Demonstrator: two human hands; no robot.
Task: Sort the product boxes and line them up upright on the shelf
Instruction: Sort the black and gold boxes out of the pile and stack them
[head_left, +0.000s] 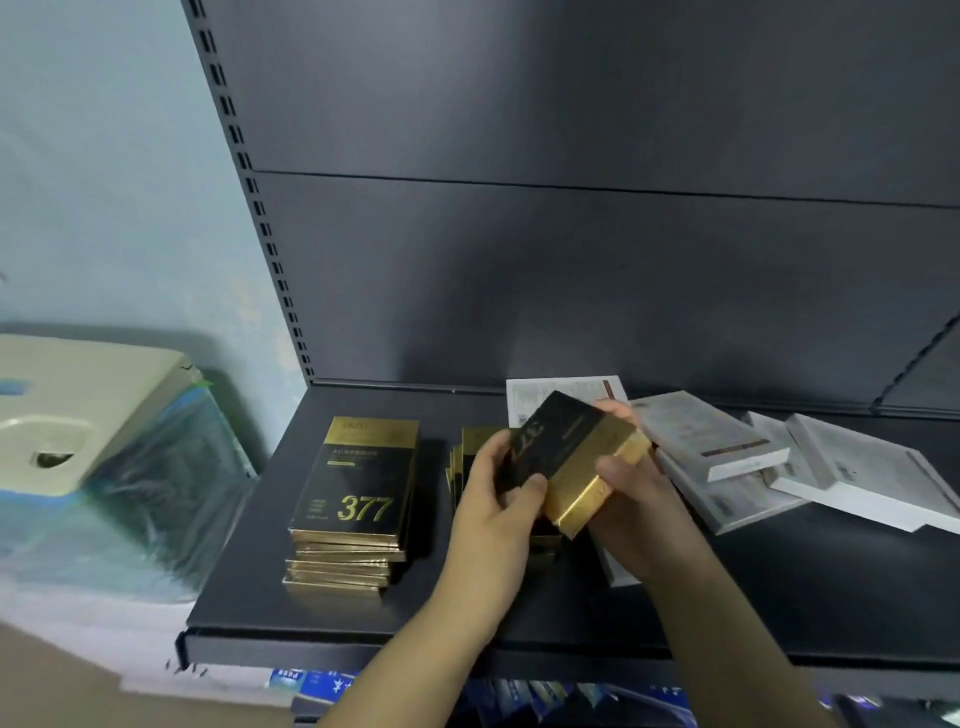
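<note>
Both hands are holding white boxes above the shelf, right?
Not quite. In the head view the left hand and right hand hold black-and-gold boxes above the shelf. The white boxes lie on it.

On the shelf (249, 597), the left stack (358, 483) lies flat near the left end. The second stack (470, 444) lies just to its right, partly behind the left hand (493, 501). The held boxes (571, 457) are above the shelf centre, between the left hand and the right hand (636, 501), which grip opposite ends. A rear box (563, 388) is behind them, at the foot of the back panel (571, 260). The loose boxes (711, 441) lie overlapping to the right. A container (78, 400) stands left of the shelf.
</note>
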